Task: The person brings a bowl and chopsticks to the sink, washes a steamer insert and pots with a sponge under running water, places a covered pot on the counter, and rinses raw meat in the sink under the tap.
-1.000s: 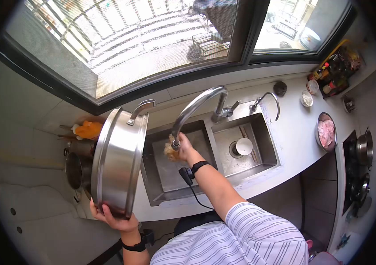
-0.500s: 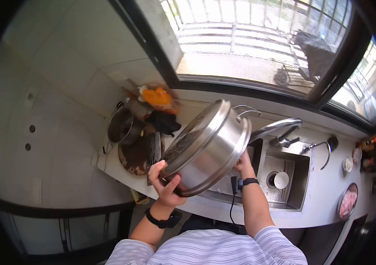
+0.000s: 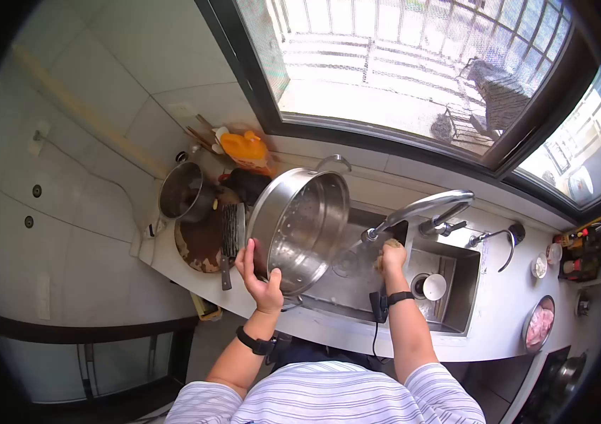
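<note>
Two bare hands are at work, each with one black band at the wrist. The left hand (image 3: 262, 286) grasps the lower outer side of a wide, round, silver stainless-steel pot (image 3: 300, 233), thumb near the rim and fingers against the base side. The right hand (image 3: 391, 260) is clenched around a small, tan, crumpled scrubber (image 3: 393, 244), just beside the spout of a tall, curved chrome faucet (image 3: 424, 206) and apart from the pot.

There is one such pot, tilted on its side above the left edge of the sink, its mouth turned towards the right hand. Its wall is shiny, and its inside is pale grey with small spots; whether these are holes or drops is unclear. Two metal loop handles show, an upper one (image 3: 334, 162) and a lower one (image 3: 292, 305).

The steel sink has two basins: the left basin (image 3: 332, 290) and the right basin (image 3: 464, 283), which holds one small white bowl (image 3: 434, 287). One thinner chrome faucet (image 3: 502, 234) stands behind on the right. Left of the pot are one cleaver with a dark-streaked blade (image 3: 230, 237), one round brown board (image 3: 194, 240) and one dark metal pan. At far right sits one metal bowl of pink meat (image 3: 540, 324).
</note>
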`<control>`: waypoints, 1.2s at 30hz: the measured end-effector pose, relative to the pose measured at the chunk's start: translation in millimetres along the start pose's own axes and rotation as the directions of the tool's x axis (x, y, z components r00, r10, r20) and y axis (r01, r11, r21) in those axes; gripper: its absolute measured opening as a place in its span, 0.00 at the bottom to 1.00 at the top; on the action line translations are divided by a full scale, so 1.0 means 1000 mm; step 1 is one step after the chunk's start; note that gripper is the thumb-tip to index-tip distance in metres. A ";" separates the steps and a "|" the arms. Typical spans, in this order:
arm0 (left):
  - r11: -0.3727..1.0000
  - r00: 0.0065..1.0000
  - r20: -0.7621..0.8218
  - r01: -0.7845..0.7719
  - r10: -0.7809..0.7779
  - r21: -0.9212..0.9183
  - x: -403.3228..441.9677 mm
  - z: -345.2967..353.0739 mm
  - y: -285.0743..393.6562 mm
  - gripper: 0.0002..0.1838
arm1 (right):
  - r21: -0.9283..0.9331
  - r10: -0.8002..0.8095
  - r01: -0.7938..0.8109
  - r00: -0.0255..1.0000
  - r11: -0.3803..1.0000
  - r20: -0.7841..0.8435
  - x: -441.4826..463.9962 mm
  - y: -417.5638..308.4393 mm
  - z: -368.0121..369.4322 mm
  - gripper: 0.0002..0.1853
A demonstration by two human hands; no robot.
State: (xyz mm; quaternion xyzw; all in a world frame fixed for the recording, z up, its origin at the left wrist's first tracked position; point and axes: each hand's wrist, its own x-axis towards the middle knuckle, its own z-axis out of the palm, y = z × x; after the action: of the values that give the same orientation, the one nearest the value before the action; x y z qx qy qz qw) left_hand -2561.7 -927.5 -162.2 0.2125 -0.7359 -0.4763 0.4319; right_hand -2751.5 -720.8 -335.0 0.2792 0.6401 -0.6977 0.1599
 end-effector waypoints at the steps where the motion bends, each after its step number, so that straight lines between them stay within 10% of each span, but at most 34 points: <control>1: 1.000 1.000 0.002 0.008 -0.008 -0.007 0.000 -0.003 0.000 0.35 | -0.267 -0.151 0.138 0.988 0.954 -0.030 -0.002 -0.002 -0.006 0.06; 3: 0.958 0.977 0.078 -0.212 0.200 0.195 0.003 -0.011 0.002 0.35 | -0.732 -0.430 0.312 0.902 0.606 0.028 -0.007 -0.008 -0.025 0.10; 5: 0.934 0.953 0.091 -0.302 0.289 0.192 0.007 -0.016 -0.004 0.35 | -0.772 -0.369 0.270 0.928 0.576 0.049 0.015 -0.009 -0.036 0.19; 7: 0.981 0.982 0.022 -0.190 0.189 0.040 0.010 -0.017 -0.004 0.35 | -0.312 -0.284 0.257 0.958 0.915 -0.045 0.079 0.016 -0.046 0.24; 13: 0.904 0.929 -0.214 0.209 -0.303 -0.374 0.023 -0.024 0.014 0.38 | 0.545 -0.125 -0.004 0.972 0.839 0.199 0.062 -0.083 -0.022 0.29; 14: 0.906 0.930 -0.215 0.204 -0.298 -0.371 0.023 -0.029 0.010 0.38 | 0.433 -0.006 0.003 1.000 0.902 0.005 0.045 -0.098 -0.018 0.27; 18: 0.685 0.828 -0.173 0.302 -0.533 -0.663 0.020 -0.053 -0.003 0.38 | 0.131 -0.349 0.367 0.927 0.921 -0.139 0.110 -0.042 -0.088 0.08; 19: 0.681 0.823 -0.178 0.303 -0.540 -0.667 0.018 -0.062 -0.005 0.38 | -0.202 -0.394 0.339 0.819 0.919 -0.417 0.118 -0.039 -0.106 0.08; 21: 0.816 0.868 -0.241 0.264 -0.433 -0.515 0.017 -0.073 0.005 0.39 | -0.498 -0.619 0.374 0.551 0.783 -0.559 0.123 -0.056 -0.135 0.17; 23: 0.902 0.927 -0.229 0.193 -0.296 -0.385 0.019 -0.080 0.025 0.38 | -0.284 -0.610 0.552 0.600 0.784 -0.517 0.149 -0.072 -0.152 0.14; 25: 0.926 0.977 -0.156 0.082 -0.148 -0.368 0.018 -0.085 0.033 0.36 | -0.071 -0.281 0.274 0.952 0.959 -0.118 0.169 -0.087 -0.167 0.16; 29: 0.985 0.984 -0.038 -0.170 0.172 0.033 0.018 -0.094 0.055 0.34 | -0.224 -0.363 0.387 0.921 0.894 0.144 0.116 -0.110 -0.149 0.27; 32: 0.825 0.862 0.074 -0.502 0.501 0.259 0.026 -0.098 0.069 0.33 | -0.167 -0.469 0.492 0.869 0.854 0.159 0.025 -0.130 -0.146 0.41; 35: 0.646 0.705 0.103 -0.690 0.701 0.326 0.038 -0.103 0.067 0.33 | 0.161 -0.270 0.224 0.886 0.961 0.378 -0.082 -0.145 -0.172 0.30; 36: 0.536 0.654 0.115 -0.696 0.747 0.477 0.046 -0.104 0.051 0.33 | -0.002 -0.416 0.442 0.845 0.897 0.336 -0.085 -0.116 -0.191 0.25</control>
State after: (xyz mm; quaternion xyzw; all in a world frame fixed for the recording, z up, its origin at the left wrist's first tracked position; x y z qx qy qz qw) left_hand -2494.0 -991.8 -78.4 0.0141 -0.8277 -0.0446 0.5592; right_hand -2716.6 -529.0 -195.9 0.0027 0.6780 -0.7261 0.1147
